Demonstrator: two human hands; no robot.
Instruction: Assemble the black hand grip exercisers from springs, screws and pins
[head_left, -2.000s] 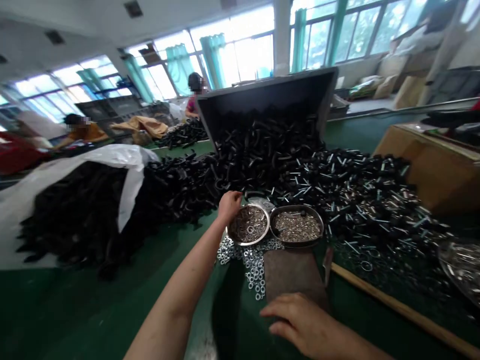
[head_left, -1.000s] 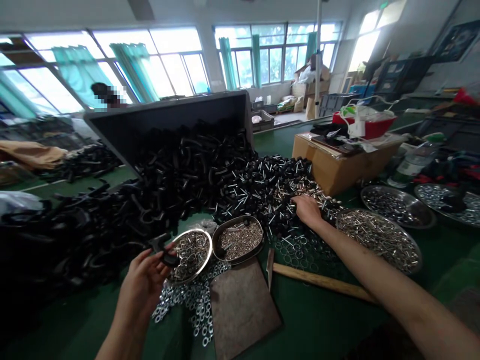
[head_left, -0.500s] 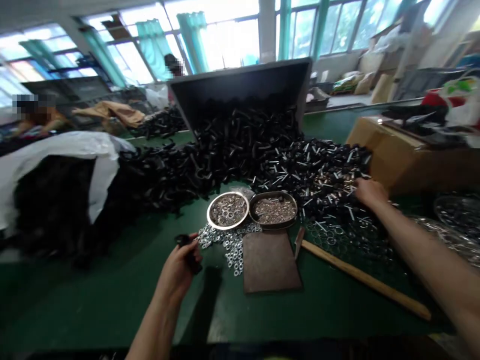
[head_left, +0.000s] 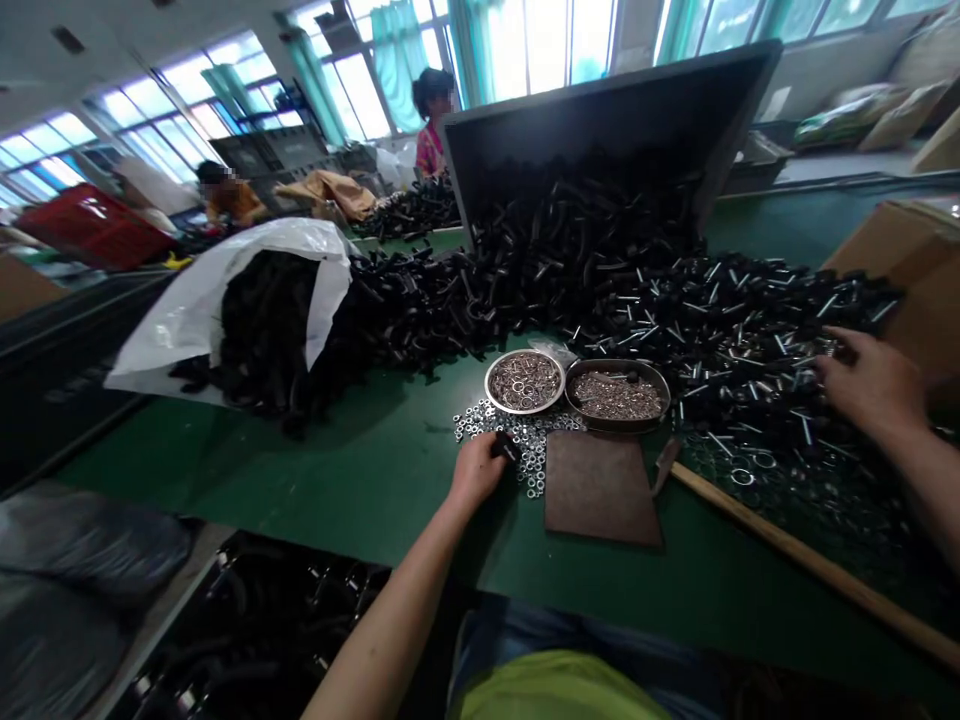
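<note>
My left hand (head_left: 478,474) is closed round a black plastic handle part (head_left: 507,447), just above the left edge of the scattered metal nuts (head_left: 535,465). Far to the right, my right hand (head_left: 874,385) is at the heap of black-headed bolts (head_left: 757,310) with bright metal shanks. Its thumb and forefinger curl round something dark that does not show clearly against the heap. Between the hands stand a round metal dish (head_left: 525,382) of small metal pieces and an oval tin (head_left: 619,397) of similar pieces. Below them lies a flat brown plate (head_left: 600,488).
A hammer with a wooden handle (head_left: 810,555) lies right of the plate. Behind, a grey bin (head_left: 600,115) lies tipped over a black parts pile. A white sack (head_left: 187,300) is at left, a cardboard box (head_left: 900,250) at right. Two people sit farther back.
The view has swung left and down, so things appear farther right. My left hand has moved nearer the nuts, still holding the black part. My right hand stays at the bolt heap.
</note>
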